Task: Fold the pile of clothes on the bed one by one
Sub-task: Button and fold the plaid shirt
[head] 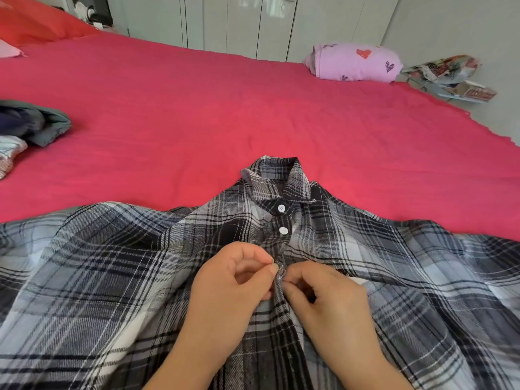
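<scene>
A grey, black and white plaid shirt (112,277) lies spread front-up across the near part of the pink bed (197,108), collar pointing away from me. Its two top white buttons are fastened. My left hand (233,280) pinches the left edge of the button strip just below the second button. My right hand (323,299) pinches the right edge at the same spot, fingertips almost touching the left ones. Both forearms reach in from the bottom edge. The button between my fingers is hidden.
A heap of dark and pale clothes (28,128) lies at the bed's left edge. A lilac folded garment with hearts (354,63) rests at the far right corner. Papers and boxes (450,77) lie on the floor beyond. White wardrobe doors (239,21) stand behind the bed.
</scene>
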A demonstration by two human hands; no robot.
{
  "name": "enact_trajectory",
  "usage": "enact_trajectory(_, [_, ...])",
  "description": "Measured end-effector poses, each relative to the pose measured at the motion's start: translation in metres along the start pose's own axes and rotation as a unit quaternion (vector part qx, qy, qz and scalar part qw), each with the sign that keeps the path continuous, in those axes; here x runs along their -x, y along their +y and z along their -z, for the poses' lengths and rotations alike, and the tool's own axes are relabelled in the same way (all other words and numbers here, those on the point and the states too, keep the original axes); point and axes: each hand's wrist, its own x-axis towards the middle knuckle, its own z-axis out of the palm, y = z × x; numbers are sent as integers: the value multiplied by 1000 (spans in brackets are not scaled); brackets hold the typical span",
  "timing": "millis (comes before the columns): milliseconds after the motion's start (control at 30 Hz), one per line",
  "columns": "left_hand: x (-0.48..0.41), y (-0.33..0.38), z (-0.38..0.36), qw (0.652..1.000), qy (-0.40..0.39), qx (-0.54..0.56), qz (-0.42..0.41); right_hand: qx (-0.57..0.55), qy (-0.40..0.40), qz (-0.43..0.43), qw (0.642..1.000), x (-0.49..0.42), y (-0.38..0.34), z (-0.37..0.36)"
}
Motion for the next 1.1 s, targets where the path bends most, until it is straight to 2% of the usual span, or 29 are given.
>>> enact_trajectory(133, [0, -2, -1, 995, 0, -86, -40, -104, 1, -66, 992, -2, 0, 1])
enact_trajectory(367, [1, -2, -3, 989, 10, -129, -65, -253, -29, -162, 953, -5, 0, 7])
enact_trajectory(567, [3, -3, -6, 980, 22, -174, -94, -318, -41, -198, 926, -6, -3, 10])
enact_trajectory(700, [4, -3, -6, 981, 25, -170, -85, -361, -54, -232, 902, -8, -6, 14])
enact_trajectory(833, [4, -2, -5, 992, 14, -119, -35, -402, -57, -267, 874, -9, -8, 15])
enact_trajectory(967, [2, -3, -3, 998, -13, -63, 10, -409, -59, -284, 865, -9, -10, 16])
enact_trajectory(1100, [1, -5, -3, 997, -15, -79, 10, -412, -55, -311, 855, -8, -10, 14])
